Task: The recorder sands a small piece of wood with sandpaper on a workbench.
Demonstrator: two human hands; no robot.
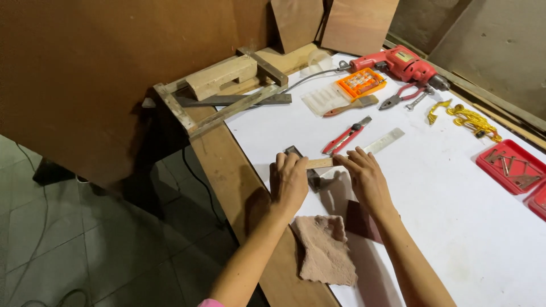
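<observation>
Wood strip lies flat on the white table, near its left edge, pinned at both ends: left hand pressing down with fingers flat and close together, right hand fingertips spread on the other end, probably to stop it sliding. Metal ruler runs on from the strip; red utility knife just behind. Rag and dark sandpaper sheet sit near the wrists, nothing blocking.

A try square lies flat on the white table: its pale steel blade points toward two o'clock, while its dark stock sits at the eight o'clock end.
</observation>
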